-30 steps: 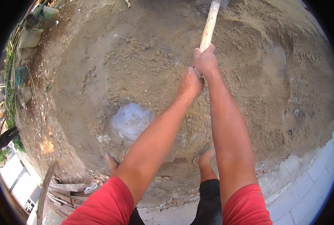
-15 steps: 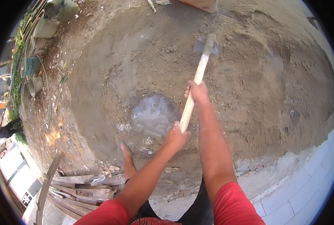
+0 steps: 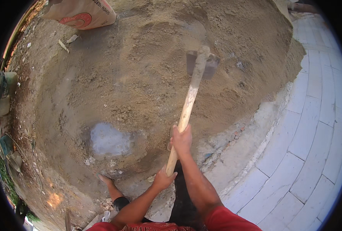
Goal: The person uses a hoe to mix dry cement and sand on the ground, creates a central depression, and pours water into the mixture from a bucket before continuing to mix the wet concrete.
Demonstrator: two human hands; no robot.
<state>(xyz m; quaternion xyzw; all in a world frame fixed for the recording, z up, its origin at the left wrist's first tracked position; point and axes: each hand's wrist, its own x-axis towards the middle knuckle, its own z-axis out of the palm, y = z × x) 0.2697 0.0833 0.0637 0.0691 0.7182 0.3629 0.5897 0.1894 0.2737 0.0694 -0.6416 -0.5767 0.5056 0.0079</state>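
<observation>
The fingers of the left hand [image 3: 164,180] are wrapped around the butt of a pale wooden handle [image 3: 189,102], and those of the right hand [image 3: 181,139] grasp the same handle a little farther up. The hoe [image 3: 196,79] runs from both grips away from the body, leaning slightly right, its end beyond the right hand dirty. At the far end sits the flat grey blade [image 3: 211,68], over the mound of brown sand [image 3: 151,65] — whether it touches, I cannot tell. Left of the hands, a puddle of greyish water [image 3: 109,139] lies in a hollow, with a bare foot [image 3: 106,179] near its lower side. Farther out, a paper sack [image 3: 88,16] stands at the upper left, buckets [image 3: 3,104] line the left edge, and pale paving [image 3: 290,165] curves along the right.
</observation>
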